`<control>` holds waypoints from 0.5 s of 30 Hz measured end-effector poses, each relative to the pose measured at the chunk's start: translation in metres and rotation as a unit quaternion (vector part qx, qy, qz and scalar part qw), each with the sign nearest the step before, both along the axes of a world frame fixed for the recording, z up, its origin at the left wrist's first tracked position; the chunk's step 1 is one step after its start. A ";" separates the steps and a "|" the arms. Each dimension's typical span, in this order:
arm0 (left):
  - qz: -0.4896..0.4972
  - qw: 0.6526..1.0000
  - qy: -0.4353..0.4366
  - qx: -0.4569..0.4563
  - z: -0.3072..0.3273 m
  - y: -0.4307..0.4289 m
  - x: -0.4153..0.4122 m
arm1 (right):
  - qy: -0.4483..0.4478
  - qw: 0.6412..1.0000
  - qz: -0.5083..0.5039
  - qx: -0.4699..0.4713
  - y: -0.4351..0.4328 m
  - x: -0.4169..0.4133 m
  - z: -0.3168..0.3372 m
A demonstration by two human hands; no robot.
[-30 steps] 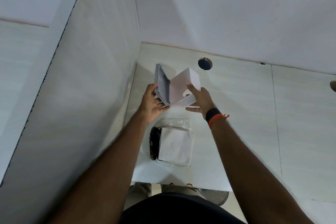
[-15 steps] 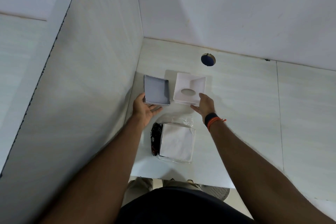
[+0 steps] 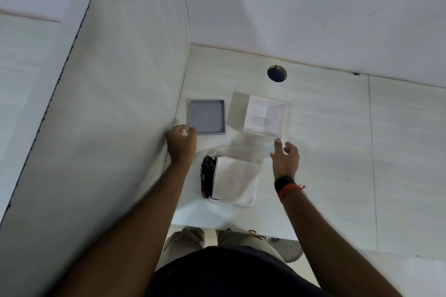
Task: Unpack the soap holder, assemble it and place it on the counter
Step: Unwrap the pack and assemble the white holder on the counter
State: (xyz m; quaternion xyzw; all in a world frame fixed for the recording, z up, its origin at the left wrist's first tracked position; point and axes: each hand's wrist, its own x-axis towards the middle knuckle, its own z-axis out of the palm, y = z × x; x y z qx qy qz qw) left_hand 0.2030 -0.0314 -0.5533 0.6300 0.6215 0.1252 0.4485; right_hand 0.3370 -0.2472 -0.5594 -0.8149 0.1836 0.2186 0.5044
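Now both parts lie unpacked on the desk: the grey tray (image 3: 207, 116) just left of the white dish (image 3: 265, 116). The left hand (image 3: 181, 141) touches the tray's near corner, fingers curled; the right hand (image 3: 284, 155), fingers apart, holds nothing. Assembly comes next, I'd say: seating one part in the other.

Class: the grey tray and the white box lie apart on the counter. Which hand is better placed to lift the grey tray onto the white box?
Left. The left hand touches the grey tray's near corner; the right hand is open beside the white box.
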 end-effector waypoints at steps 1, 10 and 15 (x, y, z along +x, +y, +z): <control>-0.033 0.999 0.032 0.024 0.005 -0.008 -0.005 | 0.010 1.000 0.009 -0.011 -0.008 -0.008 0.000; -0.390 0.879 0.230 -0.152 0.004 -0.062 -0.013 | 0.073 0.941 0.302 -0.137 -0.017 -0.046 -0.009; -0.341 0.903 0.145 -0.218 0.001 -0.068 -0.006 | 0.098 0.958 0.252 -0.096 -0.020 -0.043 -0.012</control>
